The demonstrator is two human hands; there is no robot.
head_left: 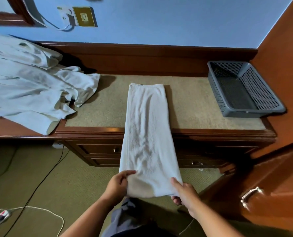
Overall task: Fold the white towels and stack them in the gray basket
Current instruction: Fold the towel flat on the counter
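Pinching near corners of the folded towel [147,127], left hand [118,183] and right hand [185,192] hold it off the surface [190,106]; crumpled towels [31,82] lie left, gray basket [252,112] right.

Bedroom: wooden dresser [202,134], carpeted floor [73,185]

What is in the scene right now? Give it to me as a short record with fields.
towel: long folded strip, far end lying on the desk, near end held out past the front edge
left hand: fingers grip the near left corner
right hand: fingers grip the near right corner
gray basket: on the desk's right end, no towel in it
heap of white cloth: unfolded, on the left
desk: beige top, wooden edge
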